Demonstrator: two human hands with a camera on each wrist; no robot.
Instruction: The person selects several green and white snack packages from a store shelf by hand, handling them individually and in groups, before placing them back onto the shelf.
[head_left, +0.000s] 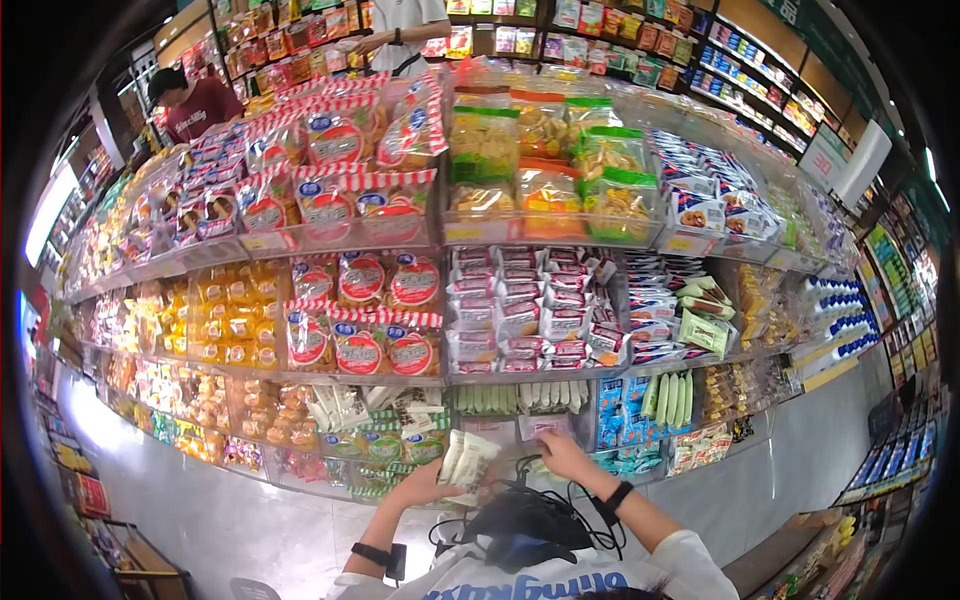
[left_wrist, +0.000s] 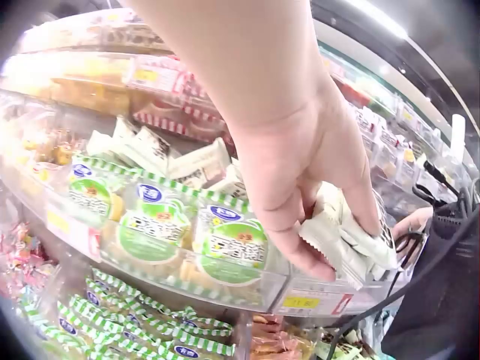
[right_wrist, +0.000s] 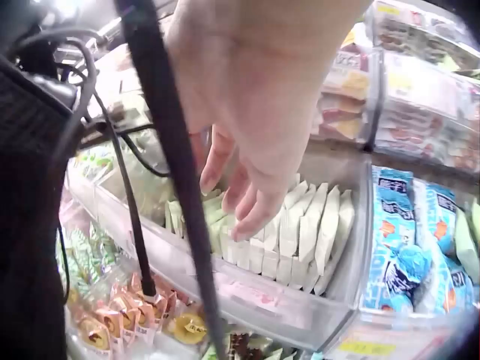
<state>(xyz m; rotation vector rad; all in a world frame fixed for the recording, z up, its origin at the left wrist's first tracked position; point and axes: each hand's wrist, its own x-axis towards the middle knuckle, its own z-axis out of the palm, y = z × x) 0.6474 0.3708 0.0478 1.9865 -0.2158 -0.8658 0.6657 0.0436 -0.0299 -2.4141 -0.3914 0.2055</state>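
Observation:
My left hand (head_left: 425,484) grips a small bunch of white wrapped snack packets (head_left: 468,460) in front of the lower shelf. In the left wrist view the thumb and fingers curl round these packets, whose crimped wrapper ends stick out below. My right hand (right_wrist: 247,112) hangs over a clear bin with its fingers pointing down, loosely bent, and nothing shows between them. Under its fingertips stands a row of slim pale packets (right_wrist: 300,240), lined up on edge. Part of that row is hidden behind the hand and a dark strap.
Blue snack bags (right_wrist: 409,232) fill the bin to the right. Left of the held packets sit green-striped bags (left_wrist: 154,221) behind a clear bin wall. Black cables (head_left: 600,505) hang near both arms. Tiered shelves rise ahead; another person (head_left: 195,105) stands beyond them.

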